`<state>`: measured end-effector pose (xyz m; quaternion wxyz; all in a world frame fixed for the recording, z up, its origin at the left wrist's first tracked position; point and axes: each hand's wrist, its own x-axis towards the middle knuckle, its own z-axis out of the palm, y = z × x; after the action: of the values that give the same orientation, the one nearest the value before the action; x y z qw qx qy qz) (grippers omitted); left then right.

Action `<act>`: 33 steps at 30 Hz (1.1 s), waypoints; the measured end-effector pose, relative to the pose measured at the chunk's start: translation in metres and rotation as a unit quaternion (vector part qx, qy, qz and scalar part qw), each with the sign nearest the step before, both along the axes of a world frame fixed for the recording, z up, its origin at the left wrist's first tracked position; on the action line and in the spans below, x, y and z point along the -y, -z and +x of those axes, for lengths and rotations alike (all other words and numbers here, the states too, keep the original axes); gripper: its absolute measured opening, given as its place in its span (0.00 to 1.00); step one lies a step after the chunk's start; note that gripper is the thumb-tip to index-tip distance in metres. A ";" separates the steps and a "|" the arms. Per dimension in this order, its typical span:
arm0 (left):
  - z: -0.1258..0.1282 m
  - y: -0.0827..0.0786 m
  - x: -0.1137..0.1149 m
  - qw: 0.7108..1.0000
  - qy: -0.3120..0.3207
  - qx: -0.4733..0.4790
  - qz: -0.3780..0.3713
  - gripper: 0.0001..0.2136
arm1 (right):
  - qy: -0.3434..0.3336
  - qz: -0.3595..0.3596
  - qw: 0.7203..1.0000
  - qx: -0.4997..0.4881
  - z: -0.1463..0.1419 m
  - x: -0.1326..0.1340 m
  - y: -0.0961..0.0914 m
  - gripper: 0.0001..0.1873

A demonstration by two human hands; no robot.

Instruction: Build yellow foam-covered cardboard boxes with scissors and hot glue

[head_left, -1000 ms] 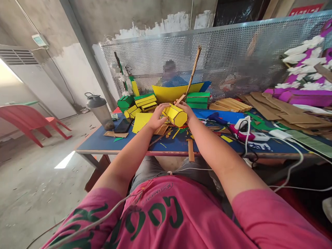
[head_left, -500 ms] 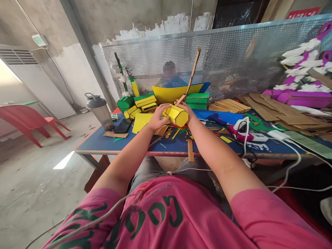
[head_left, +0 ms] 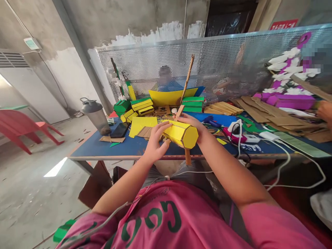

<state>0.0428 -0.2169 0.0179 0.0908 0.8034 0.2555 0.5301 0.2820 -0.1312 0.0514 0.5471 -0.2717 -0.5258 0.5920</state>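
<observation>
A yellow many-sided cardboard box (head_left: 191, 137) is tilted in front of me above the table's near edge. My left hand (head_left: 156, 142) curves round its left end, fingers over the top and thumb below. My right hand (head_left: 191, 121) grips it from behind, its lower fingers hidden by the box. A short cardboard strip (head_left: 180, 111) sticks up by my right fingertips; I cannot tell whether they hold it. Behind my left hand lie a yellow sheet (head_left: 141, 125) and brown cardboard strips (head_left: 145, 132). Another strip (head_left: 187, 157) juts over the table edge below the box.
On the blue table (head_left: 90, 147) stand a grey bottle (head_left: 93, 116), green boxes (head_left: 193, 103) and an upright stick (head_left: 188, 74). A pink-white glue gun (head_left: 237, 133) with cables and a cardboard pile (head_left: 269, 112) lie right. Another person's hand (head_left: 324, 112) shows far right.
Both hands have brought the yellow box nearer to me and slightly right, so it covers more of the table. The view has shifted, and another person's hand has appeared at the far right.
</observation>
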 end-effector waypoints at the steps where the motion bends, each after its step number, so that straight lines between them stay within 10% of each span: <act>1: 0.002 0.004 0.008 1.000 -0.011 -0.008 -0.007 0.26 | -0.002 -0.019 1.000 0.008 0.003 0.009 0.006 0.25; 9: 0.009 0.032 0.015 0.997 -0.062 -0.014 -0.035 0.23 | 0.042 -0.068 0.996 0.047 0.027 0.020 0.040 0.28; 29: 0.014 0.035 0.018 0.997 -0.073 -0.026 -0.013 0.29 | 0.044 -0.016 0.998 0.038 0.017 0.026 0.035 0.34; 33: 0.016 0.035 0.016 0.994 -0.092 -0.050 -0.017 0.28 | 0.126 0.005 0.992 0.026 0.033 0.054 0.042 0.34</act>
<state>0.0584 -0.2326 -0.0170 0.0426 0.8003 0.3414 0.4910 0.3149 -0.1854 0.0095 0.6046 -0.3486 -0.5046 0.5083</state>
